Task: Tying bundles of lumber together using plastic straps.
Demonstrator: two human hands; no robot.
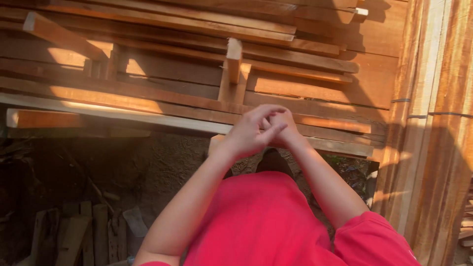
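Together, left hand (249, 130) and right hand (282, 124) before stacked planks (172, 69)

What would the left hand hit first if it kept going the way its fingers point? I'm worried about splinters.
Probably the right hand, which the left hand already touches; beyond that, the stacked wooden planks, though depth is unclear.
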